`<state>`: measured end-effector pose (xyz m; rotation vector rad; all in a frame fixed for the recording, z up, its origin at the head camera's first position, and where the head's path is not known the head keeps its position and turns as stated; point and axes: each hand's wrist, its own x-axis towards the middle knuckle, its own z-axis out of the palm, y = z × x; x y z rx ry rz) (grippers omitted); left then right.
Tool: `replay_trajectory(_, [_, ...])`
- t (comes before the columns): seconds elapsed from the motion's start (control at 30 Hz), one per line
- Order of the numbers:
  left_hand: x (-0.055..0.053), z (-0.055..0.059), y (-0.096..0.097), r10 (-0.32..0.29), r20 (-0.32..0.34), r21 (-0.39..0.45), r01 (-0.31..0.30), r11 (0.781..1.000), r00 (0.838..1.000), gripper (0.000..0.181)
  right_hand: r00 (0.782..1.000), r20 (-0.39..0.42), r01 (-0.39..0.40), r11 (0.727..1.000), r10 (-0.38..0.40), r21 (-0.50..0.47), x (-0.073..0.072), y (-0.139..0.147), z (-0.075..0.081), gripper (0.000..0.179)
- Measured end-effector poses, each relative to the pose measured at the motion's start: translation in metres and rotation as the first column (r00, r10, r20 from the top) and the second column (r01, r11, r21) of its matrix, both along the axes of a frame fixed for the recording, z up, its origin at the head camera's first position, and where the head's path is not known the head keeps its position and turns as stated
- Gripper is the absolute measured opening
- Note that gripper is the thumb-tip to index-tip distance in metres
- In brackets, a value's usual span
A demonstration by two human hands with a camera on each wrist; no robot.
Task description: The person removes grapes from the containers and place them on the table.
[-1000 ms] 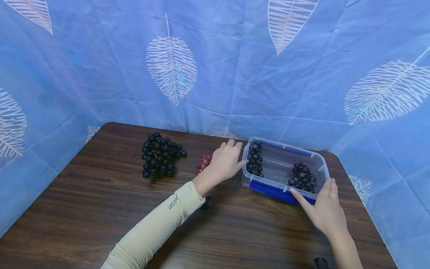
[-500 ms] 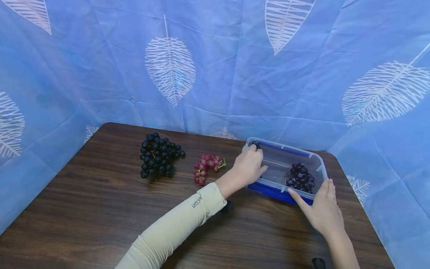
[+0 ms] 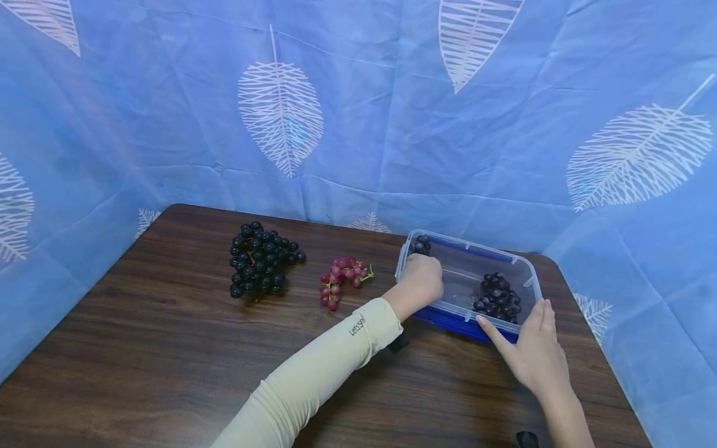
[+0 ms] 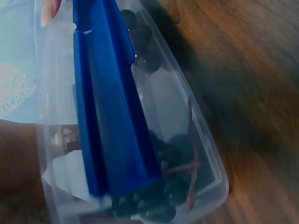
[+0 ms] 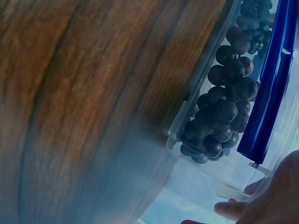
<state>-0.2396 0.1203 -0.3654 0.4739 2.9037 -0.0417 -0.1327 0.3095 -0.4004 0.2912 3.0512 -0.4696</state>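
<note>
Left hand: the person's left hand [image 3: 420, 283] is inside the left end of the clear plastic rectangular box [image 3: 456, 280], knuckles bent and fingers pointing down; the fingertips are hidden behind the hand, so I cannot tell whether they pinch anything.
Grapes by that hand: a bunch of round black grapes [image 3: 420, 244] lies inside the box at its left end, showing just beyond the knuckles; through the box wall the left wrist view shows dark grapes and a thin brown stem.
Their long axis: judged from both views, front to back along the left end wall, crosswise to the box.
Box: its long axis runs left to right on the dark brown wood desk [image 3: 168, 323], right end slightly nearer the person; a long dark-blue plastic latch [image 3: 448, 320] is on the near side.
Right hand: the right hand [image 3: 538, 351] rests at the near right corner, fingers straight along the end, thumb touching the near rim, seemingly steadying the box.
Nearer hand: left for the black grapes; right for the dark purple bunch [image 3: 495, 295] in the box's right half.
Outside the box: small red grapes [image 3: 336, 272] near its left end, then a larger black bunch [image 3: 254, 258] farther left.
</note>
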Motion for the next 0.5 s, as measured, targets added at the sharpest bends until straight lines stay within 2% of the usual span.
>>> replay_trajectory(0.03, [-0.001, 0.0, 0.003, 0.046, 0.047, 0.003, -0.046, 0.999, 0.998, 0.029, 1.0, 0.002, -0.002, 1.0, 0.002, -0.002, 0.0, 0.0, 0.0, 0.131])
replay_trajectory(0.1, [-0.003, -0.001, 0.007, 0.12, 0.118, -0.001, -0.121, 0.993, 0.986, 0.043, 1.0, 0.005, -0.007, 1.0, 0.007, -0.005, -0.001, -0.001, -0.001, 0.131])
replay_trajectory(0.23, [-0.009, -0.003, 0.013, 0.213, 0.183, 0.011, -0.219, 0.976, 0.96, 0.075, 1.0, 0.007, -0.001, 1.0, 0.001, -0.013, -0.001, -0.003, -0.001, 0.131])
replay_trajectory(0.3, [-0.011, -0.004, 0.015, 0.223, 0.194, 0.013, -0.23, 0.973, 0.955, 0.079, 1.0, 0.009, 0.008, 1.0, -0.008, -0.015, -0.001, -0.003, -0.001, 0.131])
replay_trajectory(0.37, [-0.014, -0.005, 0.016, 0.212, 0.199, -0.003, -0.216, 0.976, 0.957, 0.08, 1.0, 0.012, 0.014, 1.0, -0.014, -0.016, 0.0, -0.003, 0.0, 0.131])
replay_trajectory(0.5, [-0.019, -0.006, 0.017, 0.161, 0.203, -0.074, -0.148, 0.986, 0.966, 0.074, 1.0, 0.008, 0.01, 1.0, -0.01, -0.015, 0.001, -0.003, 0.001, 0.131])
